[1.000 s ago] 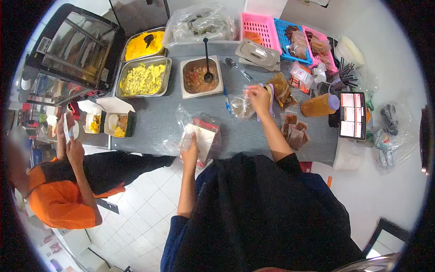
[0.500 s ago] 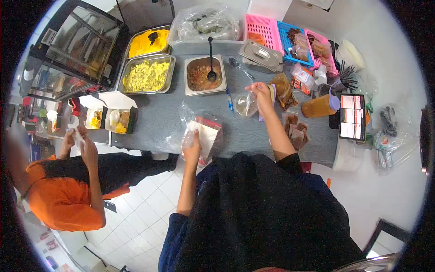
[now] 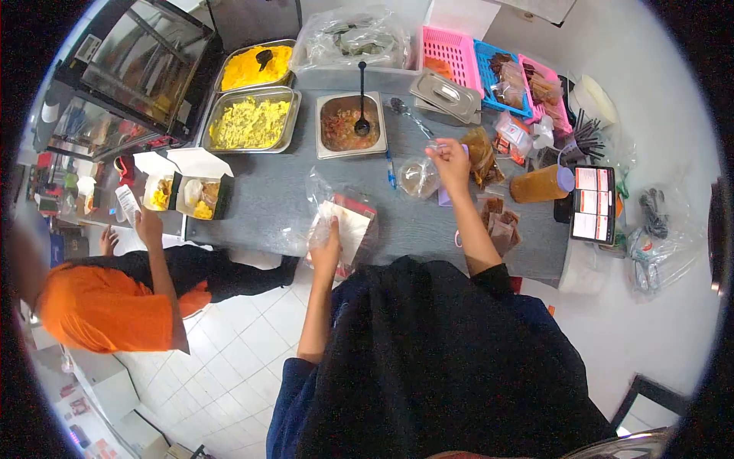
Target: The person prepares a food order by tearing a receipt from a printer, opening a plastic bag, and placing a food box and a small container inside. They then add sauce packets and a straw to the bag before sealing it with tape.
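Observation:
My left hand (image 3: 326,246) is closed around a stack of pale napkins (image 3: 350,231) that sits with something red inside a clear plastic wrapper (image 3: 315,200), at the table's near edge. Over to the right, my right hand (image 3: 449,162) pinches the upper end of a small clear plastic bag (image 3: 419,180); what the bag contains is hard to make out. A blue pen (image 3: 391,170) lies just left of that bag. Beside my right wrist are a purple item (image 3: 444,197), partly hidden, and a pouch of brown sauce (image 3: 482,157).
Along the back stand trays of yellow food (image 3: 252,122), a steel pan with a ladle (image 3: 352,126) and coloured baskets (image 3: 451,50). A sauce bottle (image 3: 535,186) and a tablet (image 3: 594,203) are on the right. Open food boxes (image 3: 200,187) stand left, near a co-worker in orange (image 3: 107,306).
My right hand has shifted slightly, still at the small bag. My left hand keeps its hold on the napkins. The co-worker's hands have moved apart, one holding up a white item.

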